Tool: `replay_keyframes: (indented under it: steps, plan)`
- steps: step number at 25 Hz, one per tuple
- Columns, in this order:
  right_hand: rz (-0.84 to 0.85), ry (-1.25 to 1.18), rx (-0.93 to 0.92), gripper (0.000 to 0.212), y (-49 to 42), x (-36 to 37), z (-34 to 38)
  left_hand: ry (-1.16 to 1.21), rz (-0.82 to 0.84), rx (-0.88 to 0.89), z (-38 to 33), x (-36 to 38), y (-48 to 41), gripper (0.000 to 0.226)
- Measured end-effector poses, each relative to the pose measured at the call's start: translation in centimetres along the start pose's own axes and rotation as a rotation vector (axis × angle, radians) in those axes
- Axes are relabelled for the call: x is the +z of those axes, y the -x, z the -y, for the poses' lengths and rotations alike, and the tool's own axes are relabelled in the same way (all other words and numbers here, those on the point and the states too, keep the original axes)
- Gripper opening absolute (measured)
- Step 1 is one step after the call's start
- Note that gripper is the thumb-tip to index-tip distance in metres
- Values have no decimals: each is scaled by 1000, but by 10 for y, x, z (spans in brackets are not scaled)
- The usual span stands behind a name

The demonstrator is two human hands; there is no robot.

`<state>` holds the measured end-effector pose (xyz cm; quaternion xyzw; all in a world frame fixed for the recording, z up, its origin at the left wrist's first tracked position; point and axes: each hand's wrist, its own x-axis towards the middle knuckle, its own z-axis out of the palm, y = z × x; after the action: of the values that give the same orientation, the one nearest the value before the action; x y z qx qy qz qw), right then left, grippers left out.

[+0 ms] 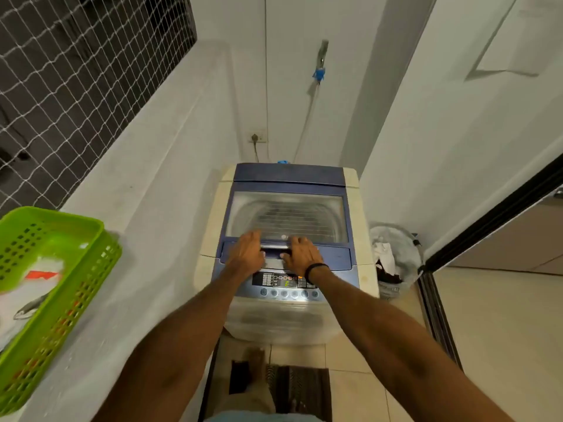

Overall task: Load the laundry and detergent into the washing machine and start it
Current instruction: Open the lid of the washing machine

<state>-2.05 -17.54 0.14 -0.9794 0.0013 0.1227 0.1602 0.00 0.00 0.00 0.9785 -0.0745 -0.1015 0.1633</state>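
A top-loading washing machine (pixel 356 214) with a blue top stands ahead against the back wall. Its lid (pixel 286 216) has a clear window and lies closed; the steel drum shows through it. My left hand (pixel 247 252) and my right hand (pixel 301 254) both rest flat on the lid's front edge, at its handle recess (pixel 275 250), fingers spread and pointing away from me. The control panel (pixel 285 283) with lit indicators and a row of round buttons lies just under my wrists. A laundry basket (pixel 396 257) with clothes in it stands on the floor to the right of the machine.
A green plastic basket (pixel 61 269) holding a white packet sits on the ledge at my left. A tap with a blue fitting (pixel 319 71) and a wall socket (pixel 256 137) are on the back wall. A sliding door frame (pixel 432 287) runs along the right. A dark mat (pixel 292 391) lies underfoot.
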Motion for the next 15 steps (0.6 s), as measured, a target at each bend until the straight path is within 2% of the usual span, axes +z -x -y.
replay_keyframes:
  steps: [2,4,7,11,15]
  plan:
    - [121,24,0,42,-12,7,-5,84,172,44,4,9,-14,46]
    - [237,38,45,46,-20,13,-15,16,376,60,4,16,-21,42]
    - [317,0,78,56,-27,22,-28,-63,478,90,9,24,-37,49]
    - [188,-29,90,56,-22,34,-25,-88,614,127,18,26,-53,57]
    - [23,44,36,68,-15,23,-12,-172,620,228,6,-3,-45,65]
